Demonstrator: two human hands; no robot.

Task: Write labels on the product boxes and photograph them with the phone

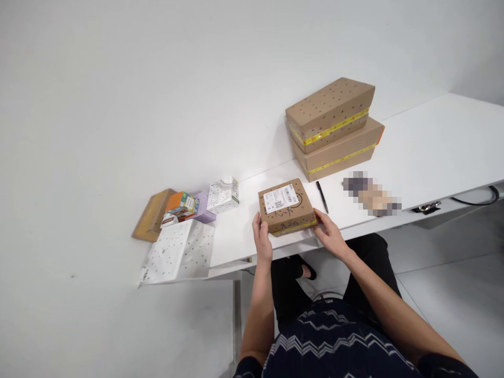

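A small brown cardboard box (301, 216) lies on the white table in front of me. It has a white shipping label (280, 198) on top, handwriting in dark ink, and yellow tape along the near side. My left hand (262, 239) grips its left side, fingers against the edge. At the near right corner, my right hand (329, 233) holds the box with the fingers bent around it; part of the fingertips is hidden. A black pen (322, 197) lies just right of the box.
Two larger taped cartons (334, 126) are stacked by the wall. To the left are a white dotted package (173, 252), a white box (223, 194), an orange box (181, 203), a purple box (202, 207) and a brown parcel (151, 212). A blurred-out item (372, 193) lies right of the pen.
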